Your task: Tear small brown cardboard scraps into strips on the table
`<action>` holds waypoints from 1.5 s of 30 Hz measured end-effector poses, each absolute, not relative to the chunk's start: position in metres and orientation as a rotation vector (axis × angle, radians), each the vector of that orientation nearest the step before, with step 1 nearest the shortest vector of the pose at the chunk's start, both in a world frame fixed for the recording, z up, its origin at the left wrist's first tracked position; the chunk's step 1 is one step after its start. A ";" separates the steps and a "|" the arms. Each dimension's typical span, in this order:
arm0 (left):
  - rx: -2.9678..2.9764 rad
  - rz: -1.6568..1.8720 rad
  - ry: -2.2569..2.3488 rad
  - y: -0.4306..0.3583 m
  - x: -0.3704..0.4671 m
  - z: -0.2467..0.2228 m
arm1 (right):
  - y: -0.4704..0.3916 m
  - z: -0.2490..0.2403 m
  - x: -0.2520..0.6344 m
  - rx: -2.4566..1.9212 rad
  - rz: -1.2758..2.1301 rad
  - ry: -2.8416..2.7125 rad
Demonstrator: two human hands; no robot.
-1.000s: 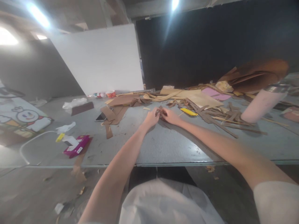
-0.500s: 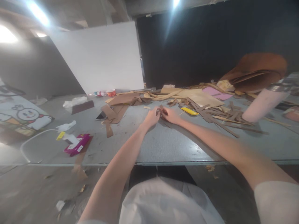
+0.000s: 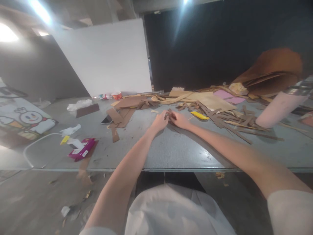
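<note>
My left hand (image 3: 161, 120) and my right hand (image 3: 178, 120) meet over the middle of the grey table (image 3: 168, 151). Both are closed, fingertips pinched on a small brown strip (image 3: 169, 114) between them; fingers cover most of it. Just right of my right hand lies a yellow utility knife (image 3: 199, 115). Beyond it, a heap of narrow brown strips (image 3: 220, 120) spreads to the right. Behind my hands are a tan sheet (image 3: 207, 99) and more scraps. Left of my left hand, brown pieces (image 3: 124, 117) partly cover a phone (image 3: 107, 119).
A pink tumbler (image 3: 276, 109) stands at the right, near a large brown roll (image 3: 274, 65). To the left lie a magenta wipes pack (image 3: 83, 150), a white cable (image 3: 26, 151) and a tissue box (image 3: 86, 110). A red cup (image 3: 116, 95) sits at the back. The table's front edge (image 3: 183, 169) is close to my body.
The view has shifted slightly. My hands stay together in the same place over the table, still pinching the brown strip.
</note>
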State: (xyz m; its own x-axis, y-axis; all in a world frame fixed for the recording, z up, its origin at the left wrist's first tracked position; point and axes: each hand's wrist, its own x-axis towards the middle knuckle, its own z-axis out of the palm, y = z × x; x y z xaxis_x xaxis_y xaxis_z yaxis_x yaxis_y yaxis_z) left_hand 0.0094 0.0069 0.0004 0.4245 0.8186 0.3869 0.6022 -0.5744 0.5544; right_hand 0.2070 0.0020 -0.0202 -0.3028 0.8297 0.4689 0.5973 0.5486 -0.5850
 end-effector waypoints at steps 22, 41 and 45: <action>2.349 0.896 1.232 0.004 0.010 0.003 | 0.002 -0.021 0.208 -1.160 0.407 -2.027; 2.368 0.862 1.260 0.005 0.010 0.004 | 0.004 -0.022 0.207 -1.174 0.371 -2.036; 2.356 0.855 1.265 0.005 0.010 0.004 | 0.004 -0.022 0.208 -1.173 0.374 -2.030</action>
